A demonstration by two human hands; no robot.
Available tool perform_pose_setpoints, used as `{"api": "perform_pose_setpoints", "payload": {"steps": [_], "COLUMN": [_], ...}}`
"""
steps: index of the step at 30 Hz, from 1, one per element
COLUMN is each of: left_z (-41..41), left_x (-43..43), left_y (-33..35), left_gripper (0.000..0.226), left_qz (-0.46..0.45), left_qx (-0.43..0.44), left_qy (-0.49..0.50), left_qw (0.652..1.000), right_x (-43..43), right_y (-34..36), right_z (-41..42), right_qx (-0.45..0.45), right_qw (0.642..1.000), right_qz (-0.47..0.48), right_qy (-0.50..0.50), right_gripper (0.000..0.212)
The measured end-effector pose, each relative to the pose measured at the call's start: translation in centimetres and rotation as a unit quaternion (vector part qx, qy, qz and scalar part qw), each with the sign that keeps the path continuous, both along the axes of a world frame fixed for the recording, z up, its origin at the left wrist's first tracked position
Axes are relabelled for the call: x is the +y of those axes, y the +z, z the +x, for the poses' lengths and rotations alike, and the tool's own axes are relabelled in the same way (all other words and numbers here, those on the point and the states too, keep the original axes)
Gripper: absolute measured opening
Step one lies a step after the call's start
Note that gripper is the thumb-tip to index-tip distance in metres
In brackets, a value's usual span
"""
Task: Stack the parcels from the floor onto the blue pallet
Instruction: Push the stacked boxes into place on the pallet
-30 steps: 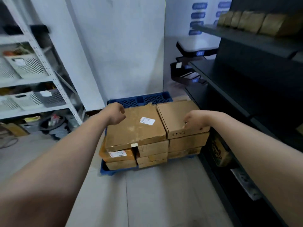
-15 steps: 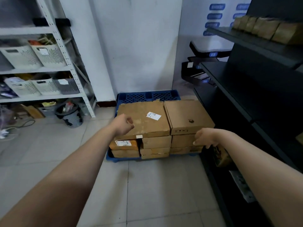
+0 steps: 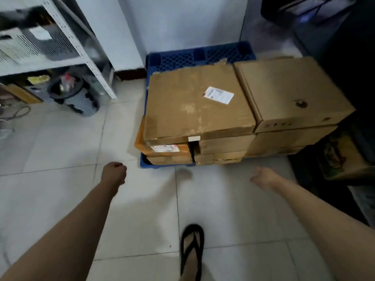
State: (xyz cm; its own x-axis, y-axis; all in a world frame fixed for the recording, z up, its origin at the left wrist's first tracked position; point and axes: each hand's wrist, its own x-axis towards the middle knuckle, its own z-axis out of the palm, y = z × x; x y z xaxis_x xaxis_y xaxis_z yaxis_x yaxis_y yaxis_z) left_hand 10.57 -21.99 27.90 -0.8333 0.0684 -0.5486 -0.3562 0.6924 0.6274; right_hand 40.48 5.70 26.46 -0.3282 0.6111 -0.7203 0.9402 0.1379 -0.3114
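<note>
The blue pallet (image 3: 203, 55) lies on the floor against the white wall. Cardboard parcels are stacked on it in several layers. A wide flat parcel (image 3: 192, 104) with a white label (image 3: 219, 94) lies on top at the left. A thicker brown parcel (image 3: 288, 88) tops the right stack, and thinner parcels (image 3: 223, 146) lie beneath them. My left hand (image 3: 113, 173) hovers over the tiles in front of the pallet's left corner, curled into a fist and holding nothing. My right hand (image 3: 263, 176) hangs loosely curled in front of the right stack, apart from it.
A white metal rack (image 3: 89, 63) with baskets stands at the left, with a black bin (image 3: 75, 94) under it. Dark shelving (image 3: 355, 57) runs along the right, a printed carton (image 3: 341, 159) at its foot. My foot in a black flip-flop (image 3: 191, 246) is on the tiles.
Both hands have left the top parcels and drawn back toward me, down in front of the pallet. The view has tilted down to the floor.
</note>
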Motion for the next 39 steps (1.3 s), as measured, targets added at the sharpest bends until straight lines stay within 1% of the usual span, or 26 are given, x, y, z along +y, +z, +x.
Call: {"api": "perform_pose_setpoints", "payload": {"steps": [1, 3, 4, 5, 7, 9, 10, 11, 14, 16, 18, 19, 21, 23, 25, 27, 28, 29, 30, 32, 33, 34, 35, 36, 39], "left_z": [-1.2, -3.7, -4.9, -6.2, -8.6, -10.8, -11.7, -12.2, -13.0, -12.9, -12.4, -12.1, -11.4, -10.9, -10.7, -10.7, -10.8, -10.9, -11.0, -11.1, -11.0, -11.0, -10.8, -10.6, -10.1], "left_x": [0.8, 2.7, 3.8, 4.9, 6.9, 8.3, 8.9, 9.5, 11.0, 11.5, 11.3, 11.2, 11.1, 11.0, 11.4, 11.5, 11.4, 11.3, 11.1, 10.9, 10.7, 10.6, 10.5, 10.6, 11.4], "left_y": [-2.9, -8.5, -11.0, -13.2, -16.6, -19.0, -19.8, -20.4, -21.2, -21.7, -21.9, -21.9, -21.9, -21.5, -20.8, -20.6, -20.7, -21.0, -21.4, -21.9, -22.1, -22.3, -22.1, -22.0, -21.7], "left_gripper": [0.011, 0.008, 0.012, 0.025, 0.046, 0.056, 0.058, 0.057, 0.046, 0.034, 0.019, 0.017, 0.017, 0.031, 0.039, 0.042, 0.043, 0.043, 0.043, 0.037, 0.032, 0.030, 0.033, 0.036, 0.038], "left_qz": [0.000, 0.006, 0.013, 0.021, 0.045, 0.073, 0.086, 0.098, 0.127, 0.133, 0.116, 0.102, 0.099, 0.137, 0.168, 0.168, 0.163, 0.159, 0.150, 0.139, 0.142, 0.145, 0.150, 0.154, 0.155], "left_qx": [-0.009, -0.012, -0.006, -0.002, -0.004, -0.010, -0.013, -0.021, -0.041, -0.041, -0.033, -0.030, -0.028, -0.025, -0.024, -0.012, -0.009, -0.013, -0.022, -0.035, -0.036, -0.039, -0.040, -0.036, -0.042], "left_qy": [0.009, 0.020, 0.026, 0.041, 0.092, 0.138, 0.154, 0.157, 0.142, 0.156, 0.153, 0.139, 0.120, 0.142, 0.168, 0.165, 0.159, 0.150, 0.138, 0.128, 0.138, 0.151, 0.156, 0.160, 0.155], "left_qw": [1.000, 1.000, 1.000, 0.999, 0.995, 0.988, 0.984, 0.982, 0.981, 0.978, 0.981, 0.985, 0.987, 0.980, 0.971, 0.972, 0.974, 0.976, 0.979, 0.981, 0.980, 0.977, 0.975, 0.974, 0.975], "right_x": [0.6, 1.5, 2.1, 2.6, 3.7, 5.1, 5.9, 6.8, 10.2, 12.0, 12.9, 13.1, 12.9, 12.2, 11.4, 10.6, 10.3, 10.3, 10.6, 11.9, 12.8, 13.5, 14.1, 14.5, 14.5], "right_y": [-3.1, -8.9, -11.4, -13.5, -16.8, -19.1, -19.9, -20.5, -21.0, -20.9, -20.8, -20.7, -20.6, -20.8, -20.8, -20.9, -20.9, -20.8, -20.8, -20.8, -20.8, -20.9, -20.9, -21.0, -20.9], "right_z": [-1.4, -3.8, -4.8, -5.8, -7.6, -9.0, -9.7, -10.2, -10.9, -11.2, -11.6, -11.7, -12.1, -12.5, -12.9, -13.2, -13.2, -13.0, -12.6, -11.3, -10.6, -10.2, -9.9, -9.8, -9.8], "right_qx": [0.016, 0.055, 0.076, 0.104, 0.161, 0.223, 0.260, 0.294, 0.385, 0.422, 0.431, 0.433, 0.434, 0.429, 0.428, 0.412, 0.390, 0.362, 0.340, 0.317, 0.302, 0.282, 0.259, 0.241, 0.222], "right_qw": [0.999, 0.987, 0.975, 0.956, 0.899, 0.833, 0.792, 0.751, 0.646, 0.604, 0.586, 0.580, 0.573, 0.573, 0.584, 0.602, 0.622, 0.648, 0.671, 0.709, 0.740, 0.774, 0.803, 0.820, 0.840], "right_qz": [-0.012, -0.052, -0.072, -0.093, -0.136, -0.190, -0.217, -0.232, -0.230, -0.229, -0.239, -0.244, -0.262, -0.287, -0.309, -0.326, -0.319, -0.291, -0.240, -0.103, -0.045, -0.013, -0.001, -0.001, 0.015], "right_qy": [-0.043, -0.143, -0.195, -0.257, -0.383, -0.469, -0.509, -0.544, -0.617, -0.636, -0.643, -0.645, -0.643, -0.636, -0.617, -0.601, -0.599, -0.603, -0.613, -0.622, -0.599, -0.567, -0.536, -0.520, -0.495], "right_gripper": [0.045, 0.031, 0.026, 0.028, 0.032, 0.022, 0.022, 0.028, 0.050, 0.052, 0.056, 0.057, 0.060, 0.063, 0.063, 0.065, 0.065, 0.063, 0.058, 0.046, 0.043, 0.041, 0.039, 0.037, 0.034]}}
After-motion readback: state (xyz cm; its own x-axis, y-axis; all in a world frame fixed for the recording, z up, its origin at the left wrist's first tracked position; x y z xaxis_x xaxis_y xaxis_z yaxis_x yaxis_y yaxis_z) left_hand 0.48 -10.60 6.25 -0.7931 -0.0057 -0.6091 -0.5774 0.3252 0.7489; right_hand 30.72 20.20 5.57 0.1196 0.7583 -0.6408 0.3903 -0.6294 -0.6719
